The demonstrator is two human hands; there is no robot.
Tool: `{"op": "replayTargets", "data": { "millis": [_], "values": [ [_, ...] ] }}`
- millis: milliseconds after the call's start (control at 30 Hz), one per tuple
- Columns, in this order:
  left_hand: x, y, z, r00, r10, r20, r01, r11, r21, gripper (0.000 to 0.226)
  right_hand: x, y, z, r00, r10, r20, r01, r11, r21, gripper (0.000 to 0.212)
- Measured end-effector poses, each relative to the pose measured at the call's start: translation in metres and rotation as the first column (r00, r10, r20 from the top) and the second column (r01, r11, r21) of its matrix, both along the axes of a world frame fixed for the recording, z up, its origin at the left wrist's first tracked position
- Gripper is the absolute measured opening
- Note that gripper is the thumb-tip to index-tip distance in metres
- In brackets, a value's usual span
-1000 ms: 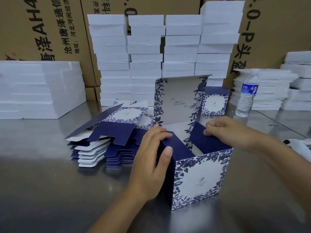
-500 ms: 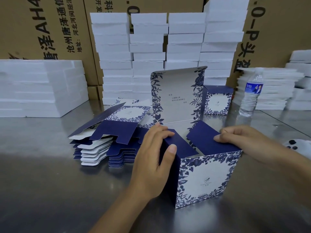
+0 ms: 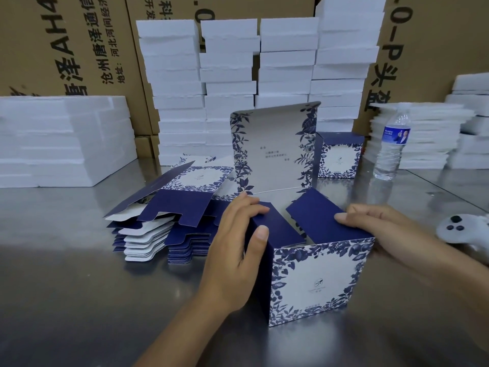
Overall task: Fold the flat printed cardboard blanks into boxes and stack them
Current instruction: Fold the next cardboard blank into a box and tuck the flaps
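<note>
A blue-and-white floral box (image 3: 317, 282) stands upright on the steel table in front of me, its printed lid (image 3: 272, 147) raised at the back. My left hand (image 3: 238, 247) grips the box's left wall, fingers over the left navy flap and thumb on the front corner. My right hand (image 3: 383, 229) lies with fairly straight fingers on the right navy flap (image 3: 317, 215), pressing it inward; its thumb is hidden. A pile of flat printed blanks (image 3: 169, 215) lies to the left. One finished box (image 3: 338, 157) stands behind, to the right.
Tall stacks of white foam trays (image 3: 259, 75) line the back, with more foam at left (image 3: 60, 141) and right (image 3: 423, 136). A water bottle (image 3: 393, 147) stands at right. A white controller (image 3: 463, 231) lies by my right wrist. Brown cartons (image 3: 66, 43) form the backdrop.
The right flap has come down from steep to nearly level under my right hand, which slid outward to the right. My left hand kept its hold on the left side.
</note>
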State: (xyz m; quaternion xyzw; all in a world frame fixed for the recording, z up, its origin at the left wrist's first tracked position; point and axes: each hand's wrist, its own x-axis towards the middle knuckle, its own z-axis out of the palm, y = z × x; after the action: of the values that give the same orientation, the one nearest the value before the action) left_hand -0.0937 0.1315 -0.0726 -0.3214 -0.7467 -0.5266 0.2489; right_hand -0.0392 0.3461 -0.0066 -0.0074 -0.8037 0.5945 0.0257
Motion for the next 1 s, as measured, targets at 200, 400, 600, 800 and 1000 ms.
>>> {"op": "replayTargets", "data": {
  "millis": [200,400,600,800,1000],
  "values": [
    [0.001,0.002,0.0,1.0,-0.006,-0.003,0.006,1.0,-0.018,0.042,0.011,0.009,-0.01,0.997,-0.015,-0.082,0.008,0.997,-0.075,0.038],
    [0.002,0.002,0.001,0.998,-0.05,0.029,0.05,0.999,-0.013,0.046,0.01,0.006,-0.002,0.993,0.03,-0.11,-0.035,0.999,-0.042,0.036],
    [0.004,0.006,0.009,0.969,-0.178,0.169,0.169,0.983,0.067,0.046,0.011,0.009,-0.007,0.997,0.018,-0.072,-0.017,1.0,0.02,0.049],
    [0.007,0.006,0.014,0.893,-0.328,0.31,0.246,0.929,0.275,0.022,-0.021,0.002,0.001,0.962,-0.213,-0.17,0.209,0.977,-0.04,0.045],
    [0.003,0.001,0.013,0.915,-0.244,0.322,0.143,0.941,0.307,0.059,-0.055,-0.009,-0.012,0.974,-0.145,-0.176,0.106,0.971,-0.212,0.025]
  ]
}}
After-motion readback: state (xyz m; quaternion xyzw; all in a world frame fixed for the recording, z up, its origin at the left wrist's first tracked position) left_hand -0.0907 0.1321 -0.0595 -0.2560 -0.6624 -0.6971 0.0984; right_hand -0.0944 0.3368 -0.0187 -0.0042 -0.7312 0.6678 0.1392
